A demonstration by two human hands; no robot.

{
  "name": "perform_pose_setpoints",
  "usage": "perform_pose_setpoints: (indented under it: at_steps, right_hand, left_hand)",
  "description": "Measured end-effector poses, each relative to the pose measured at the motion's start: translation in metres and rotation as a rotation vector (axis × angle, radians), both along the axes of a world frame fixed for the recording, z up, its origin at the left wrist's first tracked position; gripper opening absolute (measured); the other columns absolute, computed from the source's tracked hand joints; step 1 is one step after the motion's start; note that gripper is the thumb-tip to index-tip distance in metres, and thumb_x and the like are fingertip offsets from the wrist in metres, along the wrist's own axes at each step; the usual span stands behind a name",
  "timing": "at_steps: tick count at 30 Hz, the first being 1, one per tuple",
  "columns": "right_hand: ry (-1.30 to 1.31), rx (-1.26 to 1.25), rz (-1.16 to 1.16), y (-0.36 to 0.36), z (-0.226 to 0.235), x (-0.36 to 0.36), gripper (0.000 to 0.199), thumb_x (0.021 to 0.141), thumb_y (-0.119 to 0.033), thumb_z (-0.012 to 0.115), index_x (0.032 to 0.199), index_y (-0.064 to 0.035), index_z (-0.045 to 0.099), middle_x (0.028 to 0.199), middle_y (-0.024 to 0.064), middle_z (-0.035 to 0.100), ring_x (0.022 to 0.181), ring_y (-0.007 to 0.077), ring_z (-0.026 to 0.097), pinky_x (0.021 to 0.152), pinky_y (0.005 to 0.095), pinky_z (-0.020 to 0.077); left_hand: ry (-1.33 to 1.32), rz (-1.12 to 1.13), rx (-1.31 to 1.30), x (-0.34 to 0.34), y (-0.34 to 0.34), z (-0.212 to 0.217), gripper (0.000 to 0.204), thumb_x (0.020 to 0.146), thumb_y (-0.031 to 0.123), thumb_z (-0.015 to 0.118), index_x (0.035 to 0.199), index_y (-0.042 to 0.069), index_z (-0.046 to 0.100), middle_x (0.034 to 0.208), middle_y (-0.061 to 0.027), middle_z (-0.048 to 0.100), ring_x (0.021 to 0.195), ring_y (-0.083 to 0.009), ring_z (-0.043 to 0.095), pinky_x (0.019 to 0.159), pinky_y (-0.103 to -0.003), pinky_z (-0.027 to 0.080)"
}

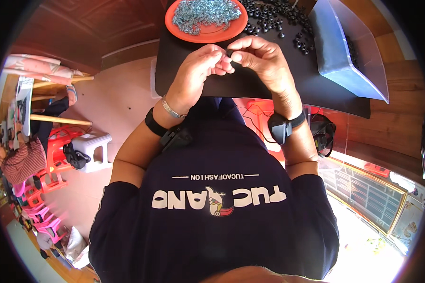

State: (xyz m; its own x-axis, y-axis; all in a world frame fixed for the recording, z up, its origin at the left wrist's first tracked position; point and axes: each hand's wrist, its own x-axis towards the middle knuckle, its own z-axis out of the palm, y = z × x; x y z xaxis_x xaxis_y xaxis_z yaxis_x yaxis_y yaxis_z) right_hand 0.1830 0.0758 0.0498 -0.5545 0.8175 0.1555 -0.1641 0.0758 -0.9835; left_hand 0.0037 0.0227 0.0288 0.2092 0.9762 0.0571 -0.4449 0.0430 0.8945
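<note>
Pinching a small black ring [230,53] between left hand [199,70] and right hand [262,59] fingertips | above black table [250,85] | orange plate [172,23] of metal washers [205,13], loose black rings [274,16] beyond.

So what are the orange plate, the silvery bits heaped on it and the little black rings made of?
The orange plate looks like smooth plastic, with an even, slightly glossy colour. The silvery bits glint like small metal parts. The black rings look dull and matte, perhaps rubber or plastic; too small to tell.
</note>
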Motion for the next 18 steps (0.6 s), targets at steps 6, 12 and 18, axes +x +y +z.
perform_pose_setpoints:
  at_steps: [6, 12, 18]
  right_hand:
    - [-0.103, 0.350, -0.135, -0.018, 0.000, -0.017, 0.013, 0.082, -0.001, 0.067, 0.095, -0.0001, 0.066, 0.083, 0.0040, 0.064, 0.071, 0.0101, 0.064, 0.063, 0.0227, 0.0532]
    - [-0.146, 0.363, -0.188, -0.027, -0.005, -0.020, 0.024, 0.076, 0.002, 0.071, 0.099, -0.0056, 0.067, 0.090, 0.0015, 0.063, 0.079, 0.0081, 0.061, 0.070, 0.0220, 0.0503]
    - [-0.068, 0.307, -0.203, -0.029, -0.012, -0.021, 0.028, 0.075, 0.002, 0.072, 0.102, -0.0056, 0.066, 0.089, 0.0010, 0.061, 0.079, 0.0082, 0.061, 0.069, 0.0220, 0.0511]
  left_hand:
    - [0.026, -0.002, -0.067, -0.003, -0.005, -0.003, 0.026, 0.095, 0.022, 0.042, 0.103, 0.000, 0.054, 0.092, -0.0065, 0.060, 0.087, -0.0152, 0.058, 0.082, -0.030, 0.045]
    - [-0.111, -0.028, -0.065, -0.007, -0.004, -0.012, 0.030, 0.096, 0.022, 0.040, 0.110, -0.001, 0.053, 0.101, -0.0080, 0.060, 0.091, -0.0161, 0.058, 0.083, -0.032, 0.045]
    - [-0.232, -0.108, -0.024, -0.011, -0.004, -0.019, 0.031, 0.097, 0.021, 0.038, 0.113, -0.002, 0.052, 0.105, -0.0090, 0.059, 0.093, -0.0166, 0.058, 0.083, -0.034, 0.046]
